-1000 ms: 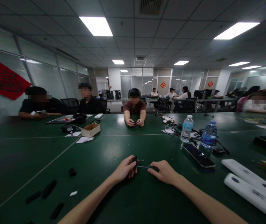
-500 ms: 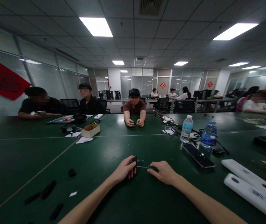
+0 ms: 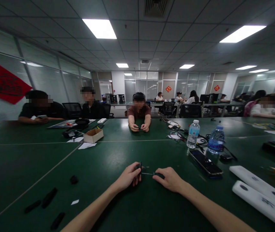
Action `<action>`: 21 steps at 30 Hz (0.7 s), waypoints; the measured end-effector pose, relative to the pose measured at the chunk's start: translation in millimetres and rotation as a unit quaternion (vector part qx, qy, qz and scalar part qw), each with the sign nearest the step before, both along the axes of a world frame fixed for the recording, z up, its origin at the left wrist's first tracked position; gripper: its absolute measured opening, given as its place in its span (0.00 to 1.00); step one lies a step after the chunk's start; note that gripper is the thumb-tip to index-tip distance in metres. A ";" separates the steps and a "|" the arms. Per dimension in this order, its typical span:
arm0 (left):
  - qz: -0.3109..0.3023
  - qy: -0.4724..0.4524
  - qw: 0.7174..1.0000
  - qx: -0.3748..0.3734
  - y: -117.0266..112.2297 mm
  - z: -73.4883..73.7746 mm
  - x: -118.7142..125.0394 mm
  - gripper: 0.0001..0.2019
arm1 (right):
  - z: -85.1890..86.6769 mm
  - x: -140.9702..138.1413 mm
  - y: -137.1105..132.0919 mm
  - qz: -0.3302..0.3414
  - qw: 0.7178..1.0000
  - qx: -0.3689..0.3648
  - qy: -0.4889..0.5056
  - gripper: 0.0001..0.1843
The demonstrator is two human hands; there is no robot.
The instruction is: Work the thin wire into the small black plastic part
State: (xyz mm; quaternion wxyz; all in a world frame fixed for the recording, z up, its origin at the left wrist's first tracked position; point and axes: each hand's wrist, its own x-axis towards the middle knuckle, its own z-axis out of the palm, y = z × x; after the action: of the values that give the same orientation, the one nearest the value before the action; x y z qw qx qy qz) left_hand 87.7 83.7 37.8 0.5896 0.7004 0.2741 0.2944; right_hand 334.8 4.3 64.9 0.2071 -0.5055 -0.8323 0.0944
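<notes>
The left hand pinches a small black part between thumb and fingers in a narrow grip, and the right hand closes just as narrowly on a dark piece (the fingers hide most of its shape). A thin metal pin spans the short gap between the two hands, low over the dark green table, though the head view cannot settle whether it touches the surface. Nothing stands between the camera and the hands, and the pin and both held pieces lie near the middle of the view. To the left of the left forearm, several small black pieces are scattered on the table, with a scrap of white paper among them. To the right, a smartphone lies just beyond the right hand, and two long white cases with dark oval marks lie side by side near the table's right side. Farther off stand two plastic water bottles, with black cables tangled beside them. Across the table, a small cardboard box sits near some white paper slips, and a seated co-worker in a brown shirt holds a small dark object in both hands, well apart from the person's own hands.
</notes>
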 end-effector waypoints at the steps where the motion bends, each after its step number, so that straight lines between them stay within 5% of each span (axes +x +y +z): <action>1: -0.001 0.000 1.000 0.001 0.3 -0.5 -0.1 0.17 | -0.3 -0.1 0.2 0.001 1.000 -0.001 0.001 0.20; 21: 0.008 0.011 1.000 0.010 2.7 -3.7 0.1 0.19 | 1.6 -1.0 -1.4 -0.007 1.000 0.007 0.002 0.20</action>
State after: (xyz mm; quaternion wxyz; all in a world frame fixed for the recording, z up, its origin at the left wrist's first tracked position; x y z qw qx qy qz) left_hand 87.8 86.4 34.1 0.5771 0.7074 0.2833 0.2936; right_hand 333.8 2.9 66.4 0.2128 -0.5098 -0.8290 0.0875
